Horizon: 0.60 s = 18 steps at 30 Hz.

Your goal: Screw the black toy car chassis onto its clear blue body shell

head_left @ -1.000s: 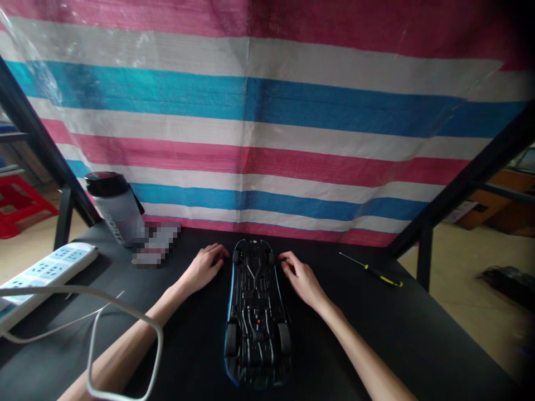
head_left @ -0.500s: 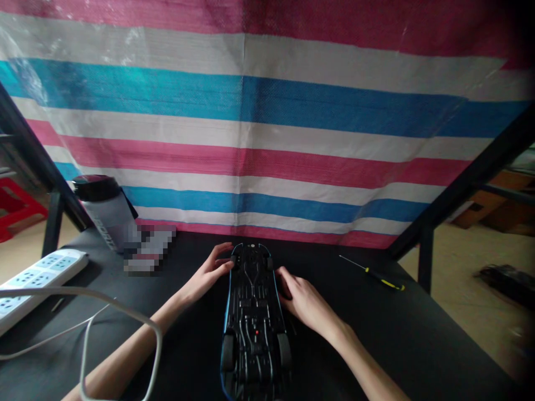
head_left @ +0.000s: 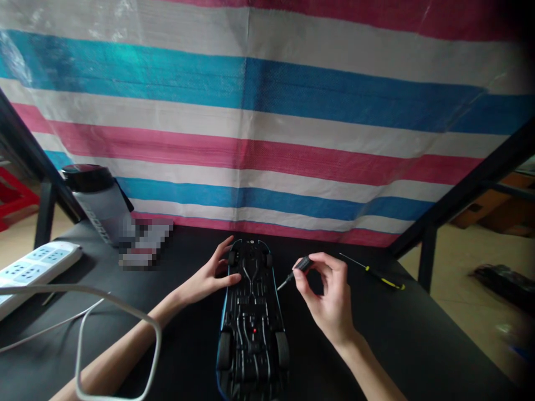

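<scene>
A toy car point(head_left: 253, 323) lies upside down on the black table, its dark underside with pipes and wheels facing up and a blue edge showing. My left hand point(head_left: 212, 277) rests against the car's left side near the far end, fingers apart, the thumb on its edge. Between thumb and fingertips, my right hand point(head_left: 328, 287) pinches a small black-handled screwdriver point(head_left: 301, 265) just right of the car. Its thin shaft slants down and left, with the tip close to the car's right edge; contact cannot be made out.
A second screwdriver, black and yellow point(head_left: 382, 277), lies at the right. At the left are a bottle point(head_left: 98, 209), a blurred flat item point(head_left: 146, 245), a white power strip point(head_left: 37, 273) and a looping cable point(head_left: 156, 345). A striped sheet point(head_left: 251, 128) hangs behind the table.
My right hand has lifted away from the car's side and now shows a small screwdriver in its grip. My left thumb has moved onto the car's edge. The view has shifted slightly.
</scene>
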Each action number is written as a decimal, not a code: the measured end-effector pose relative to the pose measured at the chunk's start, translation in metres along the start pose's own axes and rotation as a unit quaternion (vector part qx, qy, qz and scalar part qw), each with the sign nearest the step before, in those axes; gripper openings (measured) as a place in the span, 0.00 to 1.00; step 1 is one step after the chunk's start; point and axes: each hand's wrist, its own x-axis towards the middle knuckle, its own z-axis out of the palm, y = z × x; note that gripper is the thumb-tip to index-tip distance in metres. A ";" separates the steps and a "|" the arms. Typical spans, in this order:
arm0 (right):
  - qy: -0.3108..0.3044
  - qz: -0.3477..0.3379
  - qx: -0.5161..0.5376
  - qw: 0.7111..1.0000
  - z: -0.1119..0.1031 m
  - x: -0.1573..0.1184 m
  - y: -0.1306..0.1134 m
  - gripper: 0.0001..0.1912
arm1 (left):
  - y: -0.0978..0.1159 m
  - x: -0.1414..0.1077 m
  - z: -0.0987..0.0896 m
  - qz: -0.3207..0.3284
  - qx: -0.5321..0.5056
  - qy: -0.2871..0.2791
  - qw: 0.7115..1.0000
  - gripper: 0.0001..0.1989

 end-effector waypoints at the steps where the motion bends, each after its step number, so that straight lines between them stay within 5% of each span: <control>1: -0.007 -0.004 -0.008 1.000 0.001 -0.001 0.001 0.19 | 0.001 0.000 0.000 0.001 -0.001 0.000 1.000 0.46; 11: -0.035 -0.047 -0.058 0.997 0.005 -0.001 -0.001 0.17 | 0.002 0.001 0.001 0.002 -0.003 -0.001 1.000 0.46; 18: -0.056 -0.068 -0.191 0.978 0.004 0.016 -0.027 0.12 | 0.005 0.000 0.004 0.011 -0.016 -0.004 1.000 0.44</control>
